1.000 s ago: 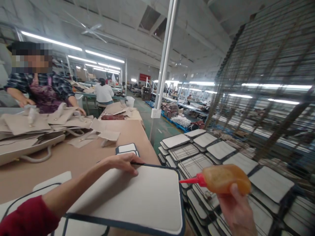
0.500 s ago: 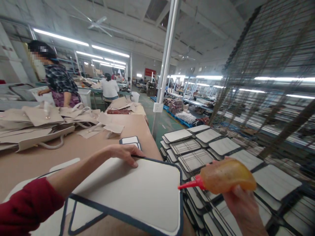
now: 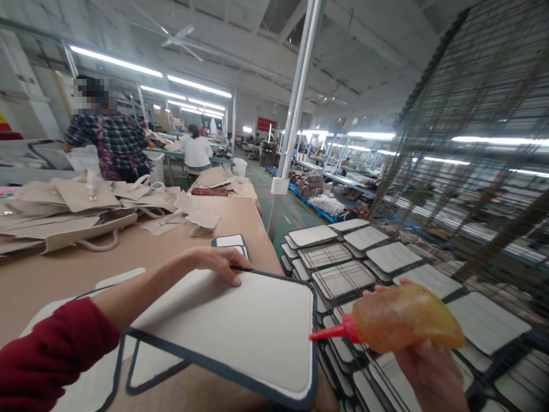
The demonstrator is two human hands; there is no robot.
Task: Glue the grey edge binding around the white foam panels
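Note:
My left hand [image 3: 221,266] grips the far edge of a white panel with a dark blue border [image 3: 240,326], thumb on top and fingers underneath. The panel is tilted up over the table, above other bordered panels [image 3: 154,366]. In my right hand [image 3: 429,360] is a glue bottle [image 3: 405,317], translucent with amber contents and a red nozzle. It lies sideways, its nozzle tip at the panel's right border. A thin pale line runs along the inner side of that border. Whether the tip touches it I cannot tell.
Beige bag pieces with handles [image 3: 86,212] are heaped on the brown table [image 3: 240,220]. Two small bordered panels [image 3: 229,241] lie beyond my left hand. To the right, a wire rack [image 3: 429,246] holds several white panels. A metal post [image 3: 295,109] rises past the table; co-workers are at the back left.
The nozzle tip has moved a little toward me along the panel's right border. The near co-worker has turned away. The whole view has shifted slightly.

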